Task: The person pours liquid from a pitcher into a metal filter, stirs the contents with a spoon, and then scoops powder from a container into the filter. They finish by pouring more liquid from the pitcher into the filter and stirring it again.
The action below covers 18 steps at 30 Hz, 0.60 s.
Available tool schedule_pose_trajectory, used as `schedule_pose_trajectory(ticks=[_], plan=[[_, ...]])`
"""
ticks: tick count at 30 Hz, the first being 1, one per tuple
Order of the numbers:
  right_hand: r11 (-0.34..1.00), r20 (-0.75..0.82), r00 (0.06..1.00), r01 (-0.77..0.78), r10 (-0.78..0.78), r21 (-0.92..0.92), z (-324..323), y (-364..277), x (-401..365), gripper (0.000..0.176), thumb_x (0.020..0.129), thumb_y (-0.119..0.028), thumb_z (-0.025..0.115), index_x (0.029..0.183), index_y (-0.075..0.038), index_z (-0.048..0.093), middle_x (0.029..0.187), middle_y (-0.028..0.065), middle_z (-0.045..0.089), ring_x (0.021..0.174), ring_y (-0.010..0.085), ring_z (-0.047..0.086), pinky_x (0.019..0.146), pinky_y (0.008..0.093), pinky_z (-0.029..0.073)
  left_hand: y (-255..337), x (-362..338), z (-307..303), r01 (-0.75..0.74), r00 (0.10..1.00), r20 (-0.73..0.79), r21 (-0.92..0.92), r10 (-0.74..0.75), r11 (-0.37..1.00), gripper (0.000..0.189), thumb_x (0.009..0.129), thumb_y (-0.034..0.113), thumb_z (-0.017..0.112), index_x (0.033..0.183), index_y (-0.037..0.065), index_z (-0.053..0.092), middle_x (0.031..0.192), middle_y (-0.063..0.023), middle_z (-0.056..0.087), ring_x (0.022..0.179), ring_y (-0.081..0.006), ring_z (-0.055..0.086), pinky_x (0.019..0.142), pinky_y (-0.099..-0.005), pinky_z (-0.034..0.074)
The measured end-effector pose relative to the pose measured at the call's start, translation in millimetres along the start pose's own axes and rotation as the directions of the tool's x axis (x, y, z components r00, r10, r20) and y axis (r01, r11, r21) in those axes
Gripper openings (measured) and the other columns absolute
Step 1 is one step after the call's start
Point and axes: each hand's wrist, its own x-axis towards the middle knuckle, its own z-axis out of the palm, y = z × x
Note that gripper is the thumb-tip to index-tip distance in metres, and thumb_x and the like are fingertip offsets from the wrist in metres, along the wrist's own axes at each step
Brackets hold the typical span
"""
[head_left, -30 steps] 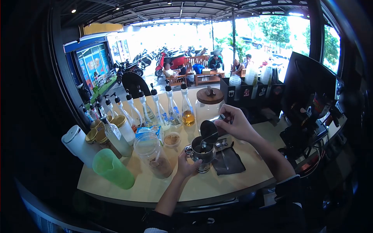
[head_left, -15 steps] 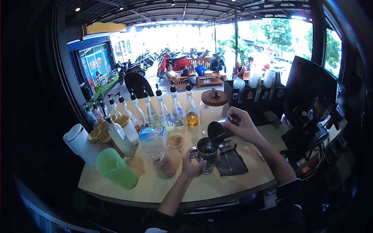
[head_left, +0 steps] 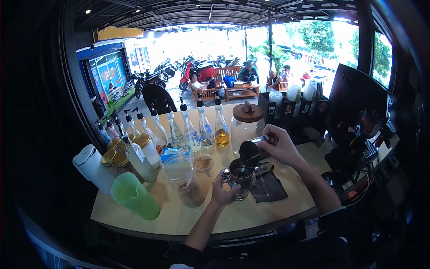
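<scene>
The left hand (head_left: pixel 222 193) is closed around the near side of a steel cup (head_left: pixel 240 177), which stands upright on the counter (head_left: pixel 179 215). The right hand (head_left: pixel 281 145) grips a small metal tin (head_left: pixel 249 152), tipped with its mouth down just above the cup's rim. A dark cloth (head_left: pixel 270 189) lies touching the cup's right side. Left of the cup is a clear jar (head_left: pixel 182 178) with brown powder at its bottom, and farther left a green tumbler (head_left: pixel 134 195). Behind the cup stand a row of pump bottles (head_left: pixel 202 127) and a wooden-lidded jar (head_left: pixel 245 121).
</scene>
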Motion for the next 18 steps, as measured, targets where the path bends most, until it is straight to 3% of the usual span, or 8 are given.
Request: schedule_pose_trajectory(ticks=[15,18], plan=[[1.000,-0.045,0.999,-0.017,0.017,-0.003,-3.2,1.8,-6.7,0.023,0.078,-0.011,0.071,0.080,-0.001,0.050,0.063,-0.0036,0.036,0.059,0.0033,0.032,0.050,0.0233,0.029,7.5,-0.3,2.7,0.021,1.000,-0.017,-0.017,-0.021,1.000,0.064,0.067,0.017,0.077,0.122,-0.001,0.052,0.107,-0.0103,0.064,0.098,-0.0172,0.063,0.086,-0.0325,0.050],[1.000,-0.019,1.000,0.000,-0.001,-0.024,-3.8,0.3,-7.6,0.027,0.080,-0.009,0.071,0.078,-0.006,0.044,0.067,-0.0066,0.039,0.062,-0.0008,0.033,0.052,0.0195,0.028,12.8,0.2,3.8,0.021,0.999,-0.032,-0.031,-0.022,0.999,0.059,0.068,0.018,0.077,0.119,-0.001,0.054,0.106,-0.0099,0.064,0.097,-0.0178,0.063,0.086,-0.0334,0.050]])
